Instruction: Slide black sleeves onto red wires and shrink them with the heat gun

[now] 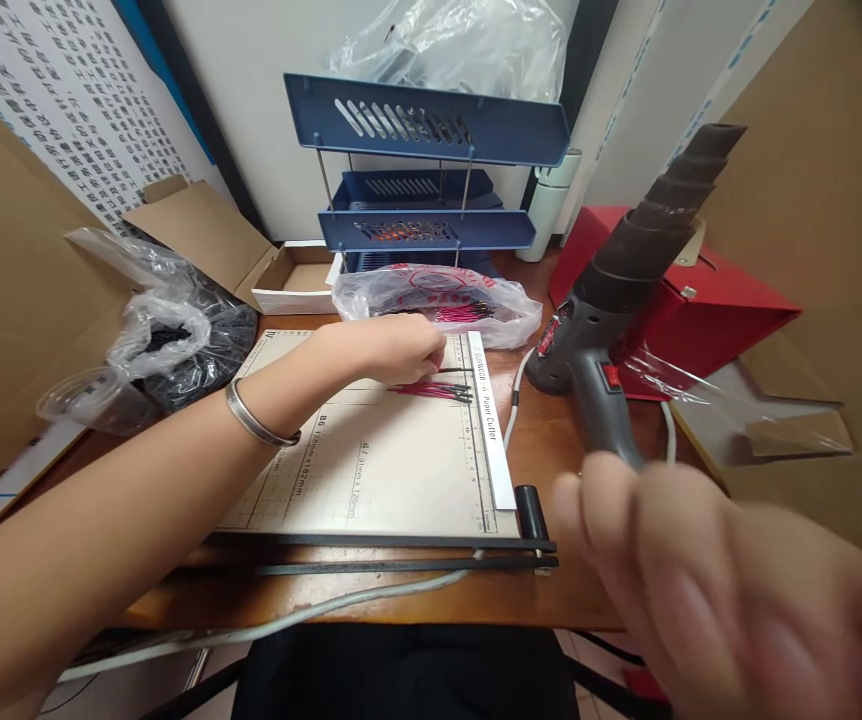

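My left hand (408,348) reaches across the paper cutter (371,470) with its fingers closed. A thin dark wire (457,370) runs from its fingertips towards the cutter's white edge guard. Just below those fingers, a small bunch of red and black wires (435,390) lies flat on the cutter board, black ends pointing right. My right hand (731,590) is close to the camera and blurred, its fingers curled in. What it may hold is hidden. Behind it, a dark grey heat gun (588,330) points its stepped nozzle up; the hand covers the handle's lower end.
Past the cutter sits a clear bag (371,292) with more wires, before a blue tiered tray (431,230). An open carton (292,300) and a black bag (228,340) stand left. A red box (738,285) is right. A grey cable (341,605) crosses the table's front.
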